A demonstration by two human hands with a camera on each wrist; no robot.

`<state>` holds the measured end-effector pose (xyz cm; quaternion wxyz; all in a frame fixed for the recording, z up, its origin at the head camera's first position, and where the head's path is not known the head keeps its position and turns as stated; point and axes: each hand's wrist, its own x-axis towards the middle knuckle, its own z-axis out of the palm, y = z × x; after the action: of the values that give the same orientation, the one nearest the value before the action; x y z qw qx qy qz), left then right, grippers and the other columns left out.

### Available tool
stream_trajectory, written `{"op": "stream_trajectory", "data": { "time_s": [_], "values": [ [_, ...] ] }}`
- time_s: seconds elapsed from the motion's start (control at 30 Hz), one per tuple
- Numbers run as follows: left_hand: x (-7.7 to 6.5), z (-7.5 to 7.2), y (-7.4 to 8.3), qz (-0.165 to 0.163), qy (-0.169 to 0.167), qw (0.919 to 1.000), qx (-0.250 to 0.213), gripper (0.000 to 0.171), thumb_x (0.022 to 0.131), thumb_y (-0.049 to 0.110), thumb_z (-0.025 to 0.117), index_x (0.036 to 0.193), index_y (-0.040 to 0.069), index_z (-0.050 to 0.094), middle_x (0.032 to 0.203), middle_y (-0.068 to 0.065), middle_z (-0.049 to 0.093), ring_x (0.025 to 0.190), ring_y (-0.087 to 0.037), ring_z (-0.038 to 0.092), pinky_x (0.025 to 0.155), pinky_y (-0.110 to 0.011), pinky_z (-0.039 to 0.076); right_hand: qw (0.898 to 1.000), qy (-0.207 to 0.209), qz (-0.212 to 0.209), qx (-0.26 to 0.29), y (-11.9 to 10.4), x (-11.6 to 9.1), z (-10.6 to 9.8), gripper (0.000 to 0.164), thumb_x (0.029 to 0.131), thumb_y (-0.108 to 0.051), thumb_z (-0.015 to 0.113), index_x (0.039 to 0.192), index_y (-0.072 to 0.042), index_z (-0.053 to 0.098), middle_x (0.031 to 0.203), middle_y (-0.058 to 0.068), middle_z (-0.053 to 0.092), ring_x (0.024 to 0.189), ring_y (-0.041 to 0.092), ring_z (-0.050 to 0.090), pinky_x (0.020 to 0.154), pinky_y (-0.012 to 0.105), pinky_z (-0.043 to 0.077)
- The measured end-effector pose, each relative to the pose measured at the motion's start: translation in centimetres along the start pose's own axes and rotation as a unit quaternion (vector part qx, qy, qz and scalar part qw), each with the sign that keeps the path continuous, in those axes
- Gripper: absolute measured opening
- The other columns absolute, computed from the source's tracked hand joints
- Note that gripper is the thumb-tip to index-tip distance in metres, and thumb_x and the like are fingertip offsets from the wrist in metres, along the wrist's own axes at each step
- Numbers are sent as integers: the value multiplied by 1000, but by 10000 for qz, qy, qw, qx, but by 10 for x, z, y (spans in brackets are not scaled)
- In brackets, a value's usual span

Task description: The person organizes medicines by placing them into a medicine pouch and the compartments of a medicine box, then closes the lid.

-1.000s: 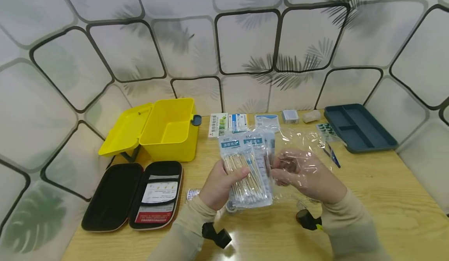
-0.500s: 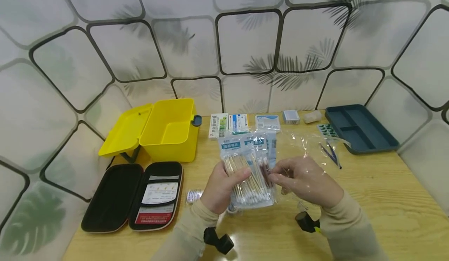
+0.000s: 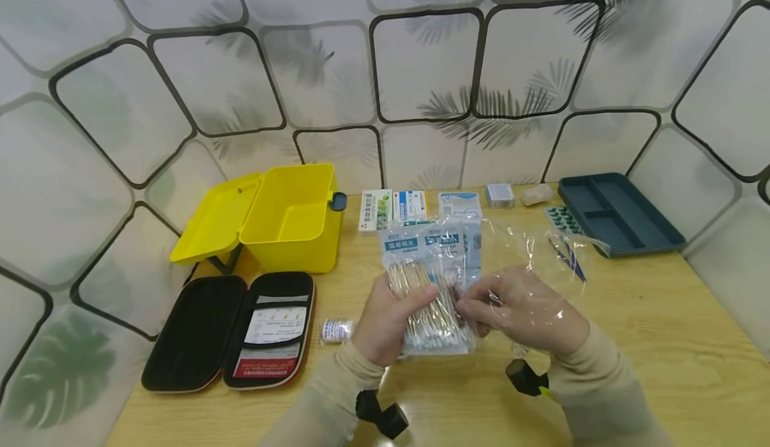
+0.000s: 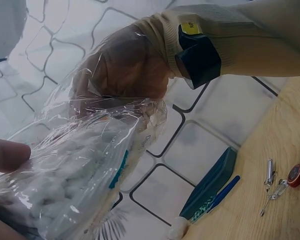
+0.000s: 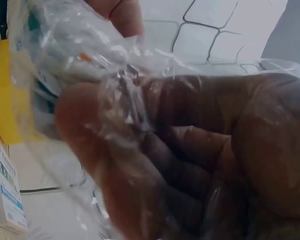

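Note:
My left hand (image 3: 381, 320) grips a clear bag of cotton swabs (image 3: 421, 300), its thumb across the front. Blue-and-white printed packets (image 3: 415, 240) are held together with the swabs. At the bag's right edge, my right hand (image 3: 520, 307) pinches clear plastic film (image 3: 529, 246) that spreads over its back and out to the right. The left wrist view shows white swab tips (image 4: 65, 170) inside the plastic, with the film draped over the right hand. Up close in the right wrist view, crumpled film (image 5: 125, 105) lies between the right thumb and fingers.
An open yellow box (image 3: 295, 220) and an open black case (image 3: 228, 333) stand left. Medicine boxes (image 3: 375, 210) line the back, with blue tweezers (image 3: 568, 260), a green blister pack (image 3: 562, 220) and a divided tray (image 3: 619, 213) to the right. A small labelled roll (image 3: 337, 330) lies beside the left wrist.
My right hand has moved left to the swab bag's edge and pinches film there. The bag and packets have shifted slightly right in my left hand, uncovering more of the small roll.

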<state>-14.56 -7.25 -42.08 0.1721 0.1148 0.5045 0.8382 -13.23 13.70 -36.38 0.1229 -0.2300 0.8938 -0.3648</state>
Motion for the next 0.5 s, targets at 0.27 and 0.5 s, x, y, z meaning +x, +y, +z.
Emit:
{"op": "stream_trajectory", "data": {
  "time_s": [0.27, 0.5],
  "values": [
    [-2, 0, 4, -15, 39, 9998, 177, 43, 91, 9, 64, 131, 4, 49, 117, -17, 63, 97, -27, 67, 83, -46, 55, 9982, 364, -157, -456, -2, -4, 0, 13, 89, -21, 68, 76, -24, 70, 66, -14, 62, 56, 5, 53, 49, 24, 47],
    [-1, -3, 9, 123, 21, 9995, 302, 45, 91, 9, 64, 133, 6, 48, 121, -18, 61, 99, -29, 66, 81, -47, 55, 9913, 1027, -392, -719, -2, -8, 0, 16, 91, -29, 67, 76, -24, 68, 63, -17, 56, 54, 3, 48, 46, 22, 43]
  ]
}}
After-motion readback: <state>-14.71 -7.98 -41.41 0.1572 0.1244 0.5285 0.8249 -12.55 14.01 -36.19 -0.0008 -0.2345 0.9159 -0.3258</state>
